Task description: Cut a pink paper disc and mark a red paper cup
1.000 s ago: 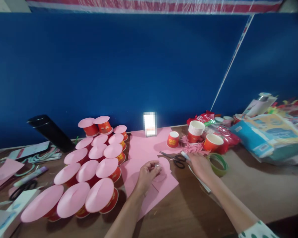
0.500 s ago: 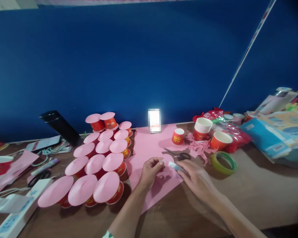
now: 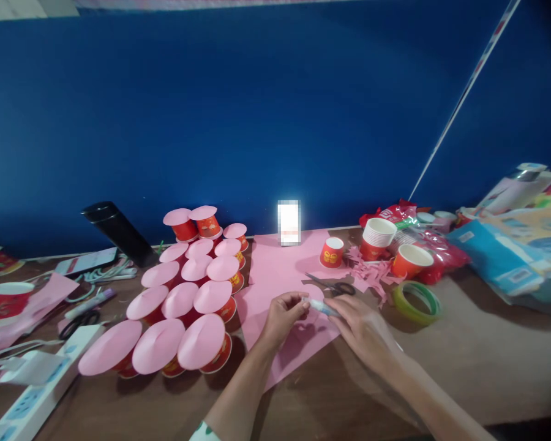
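Note:
My right hand grips a pale blue and white tube that looks like a glue stick. Its left end meets the fingertips of my left hand, which are pinched together. Whatever small thing they hold is too blurred to make out. Both hands are above pink paper sheets, and the edge of a round pink paper piece shows just behind the tube. Beyond my right hand lies a pair of dark-handled scissors. A red paper cup stands upside down past the scissors.
Several red cups topped with pink paper cones stand in rows at left. A roll of tape, pink scraps and stacked cups are at right. A power strip and black bottle lie farther left.
The glue stick in my right hand has come left, closing the gap to my left fingertips. The whole view has shifted slightly.

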The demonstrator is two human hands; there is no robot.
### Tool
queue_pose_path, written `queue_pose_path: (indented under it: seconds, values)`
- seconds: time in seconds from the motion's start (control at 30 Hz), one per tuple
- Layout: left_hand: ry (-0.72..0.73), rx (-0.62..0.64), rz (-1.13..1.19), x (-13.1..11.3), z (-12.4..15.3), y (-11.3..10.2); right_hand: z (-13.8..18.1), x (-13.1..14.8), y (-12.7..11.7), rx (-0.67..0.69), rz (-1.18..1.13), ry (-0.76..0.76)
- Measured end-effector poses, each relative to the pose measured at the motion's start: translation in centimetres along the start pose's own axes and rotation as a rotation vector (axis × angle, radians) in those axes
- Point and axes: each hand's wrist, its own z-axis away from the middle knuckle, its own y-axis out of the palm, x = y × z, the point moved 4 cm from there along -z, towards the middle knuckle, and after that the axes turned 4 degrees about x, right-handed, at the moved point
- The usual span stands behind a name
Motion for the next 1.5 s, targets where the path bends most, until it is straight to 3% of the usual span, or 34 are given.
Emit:
queue_pose_path:
  seconds: [0.53,0.83,0.93,1.03,1.13,1.23,1.37,1.5]
  values:
    - [0.015,0.075,-0.061,0.2,-0.2,0.4,0.2,1.0,0.0,0.077,-0.007,-0.018]
    - [0.026,0.074,-0.093,0.3,-0.2,0.4,0.6,1.4,1.1,0.016,-0.07,0.071]
    - [0.122,0.064,-0.177,0.0,-0.2,0.4,0.6,1.3,1.2,0.027,-0.114,0.031]
    - [0.268,0.022,-0.262,-0.5,-0.4,0.0,0.5,0.0,0.9,0.089,-0.035,-0.036]
    - [0.317,-0.178,-0.377,-0.7,-0.7,-1.6,0.0,-3.5,-0.2,0.013,0.194,0.084]
    - [0.412,-0.341,-0.587,-1.2,-0.9,-3.1,-0.7,-6.8,-0.9,0.032,0.373,0.171]
    - [0.496,-0.35,-0.805,-1.2,-0.8,-3.5,-1.6,-8.9,-0.9,0.108,0.518,0.225]
    - [0.543,-0.326,-0.963,-1.1,-0.5,-3.1,-2.4,-7.6,0.0,0.002,0.48,0.165]
